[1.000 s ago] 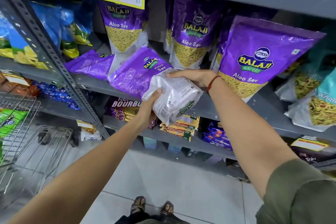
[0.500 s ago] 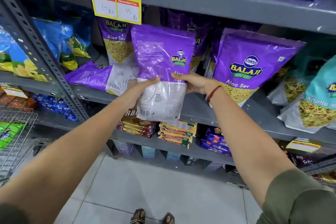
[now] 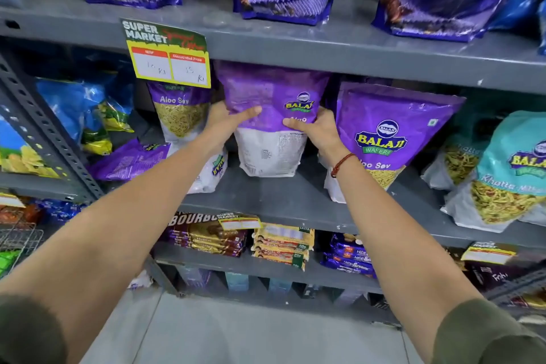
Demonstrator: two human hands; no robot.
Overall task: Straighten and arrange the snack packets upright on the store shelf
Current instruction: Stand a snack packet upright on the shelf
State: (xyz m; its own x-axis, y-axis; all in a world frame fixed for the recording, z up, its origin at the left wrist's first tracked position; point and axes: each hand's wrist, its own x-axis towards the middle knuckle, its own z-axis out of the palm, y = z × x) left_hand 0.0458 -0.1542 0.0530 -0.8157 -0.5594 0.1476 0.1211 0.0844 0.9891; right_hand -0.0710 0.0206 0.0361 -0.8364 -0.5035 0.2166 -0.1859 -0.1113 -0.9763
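**Purple packet held upright on the middle shelf**

The left hand (image 3: 227, 118) and the right hand (image 3: 313, 130) both grip the purple Aloo Sev packet (image 3: 271, 127) by its sides. It stands upright, its bottom on the grey shelf (image 3: 266, 198), between two other purple packets

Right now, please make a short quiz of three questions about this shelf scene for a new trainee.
1. True or false: both hands hold the same packet.
2. Which side of that packet faces the camera? A) front with clear window B) back with printed text
3. How does the purple packet at the lower left lie?

Key:
1. True: the left hand and the right hand grip its two sides.
2. B
3. Flat on the shelf, not upright.
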